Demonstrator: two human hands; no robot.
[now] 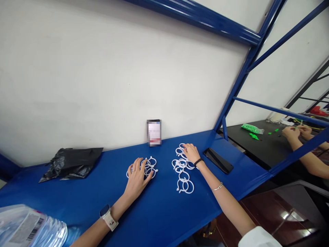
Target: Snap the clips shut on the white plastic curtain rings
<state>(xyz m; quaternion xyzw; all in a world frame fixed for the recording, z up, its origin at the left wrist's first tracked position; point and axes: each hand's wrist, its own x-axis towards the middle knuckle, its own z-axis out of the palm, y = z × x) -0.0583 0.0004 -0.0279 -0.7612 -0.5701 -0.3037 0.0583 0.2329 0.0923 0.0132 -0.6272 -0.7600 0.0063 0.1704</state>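
My left hand [138, 177] lies spread, palm down, over a small cluster of white plastic curtain rings [152, 161]. Its fingers are apart and rest on the rings, partly covering them. To the right, my right hand [191, 153] is at the far end of a longer, loosely overlapping group of white curtain rings [184, 176]. The fingers there are drawn together, with the tips at one of the far rings; the exact grip is partly hidden. Small knobs show on several of the rings.
A black phone [218, 160] lies right of my right hand. Against the wall leans a blurred upright device [154, 133]. A black plastic bag [73, 163] and a large clear bottle [33, 226] are at left. Another person's hands [295, 132] work at a black table beyond the blue frame [235, 82].
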